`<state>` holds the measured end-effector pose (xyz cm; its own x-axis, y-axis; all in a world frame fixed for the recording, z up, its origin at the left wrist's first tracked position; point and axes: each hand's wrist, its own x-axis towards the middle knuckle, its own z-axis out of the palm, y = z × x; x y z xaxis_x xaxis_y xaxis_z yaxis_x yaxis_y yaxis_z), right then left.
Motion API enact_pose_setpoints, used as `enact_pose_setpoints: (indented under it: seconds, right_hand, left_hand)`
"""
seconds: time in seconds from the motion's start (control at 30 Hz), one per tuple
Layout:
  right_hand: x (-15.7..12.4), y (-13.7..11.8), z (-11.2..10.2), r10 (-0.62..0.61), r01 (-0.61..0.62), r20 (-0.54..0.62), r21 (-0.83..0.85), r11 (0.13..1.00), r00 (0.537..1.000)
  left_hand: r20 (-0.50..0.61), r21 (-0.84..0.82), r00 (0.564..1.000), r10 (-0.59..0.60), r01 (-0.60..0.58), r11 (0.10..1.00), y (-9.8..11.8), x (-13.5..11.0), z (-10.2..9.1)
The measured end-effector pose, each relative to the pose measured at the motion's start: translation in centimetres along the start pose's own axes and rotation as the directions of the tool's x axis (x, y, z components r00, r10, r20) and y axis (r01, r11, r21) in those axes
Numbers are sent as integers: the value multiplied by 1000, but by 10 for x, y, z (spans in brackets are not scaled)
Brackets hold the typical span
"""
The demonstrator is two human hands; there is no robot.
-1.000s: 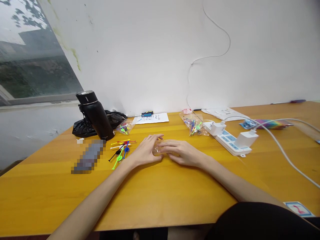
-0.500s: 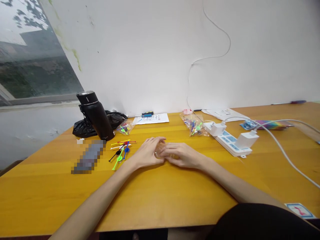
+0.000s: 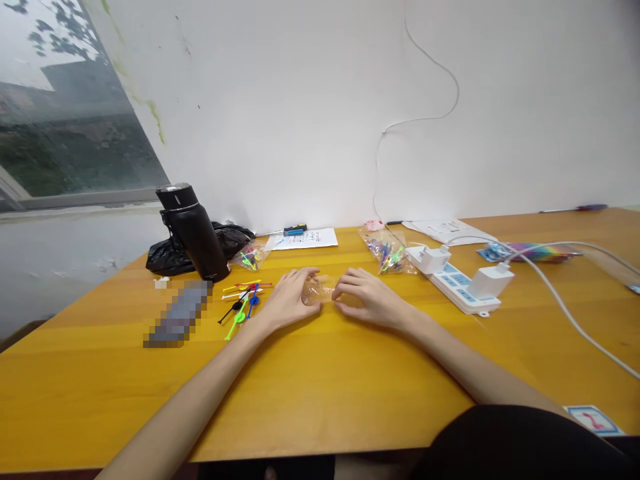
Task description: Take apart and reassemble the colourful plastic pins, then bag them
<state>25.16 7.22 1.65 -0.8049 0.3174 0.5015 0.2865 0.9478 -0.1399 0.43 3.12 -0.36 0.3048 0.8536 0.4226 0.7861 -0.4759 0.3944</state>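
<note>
A clear, crinkled plastic bag [image 3: 319, 289] lies on the table between my two hands. My left hand [image 3: 289, 300] is at its left side, thumb and fingers spread apart in a curve around the bag. On the other side my right hand [image 3: 367, 297] is arched, its fingertips close to the bag's right edge; its thumb is apart from the fingers. Whether the right fingertips touch the bag I cannot tell. Left of my left hand lie several coloured plastic spinner arrows [image 3: 245, 303] in yellow, red, white, black, blue and green.
A black bottle [image 3: 193, 233] stands by a black plastic bag [image 3: 167, 257], with a pixelated flat object [image 3: 180, 313] in front. Behind lie two bags of coloured pieces [image 3: 387, 252] [image 3: 250, 256], papers [image 3: 310, 238] and a screwdriver [image 3: 295, 230]. A power strip [image 3: 463, 287] with cables sits right.
My hands have moved apart, the right one to the right and the left slightly left. More of the clear plastic bag shows between them. The view has shifted slightly.
</note>
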Motion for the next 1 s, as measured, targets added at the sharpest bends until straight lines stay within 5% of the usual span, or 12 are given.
enact_pose_setpoints:
  seconds: [0.7, 0.83, 1.0]
  right_hand:
    - [-5, 14, 2, 105, -109, -33, -168, 980, 994]
    - [-6, 11, 6, 233, -234, -47, -33, 972, 971]
    - [-5, 9, 16, 497, -494, 16, 146, 857, 867]
  left_hand:
    - [-36, 12, 998, -50, 51, 999, -2, 2, -1]
    - [-38, 38, 999, -32, 33, 999, 4, 1, -2]
    - [-52, 91, 997, 50, -45, 995, 12, 1, -3]
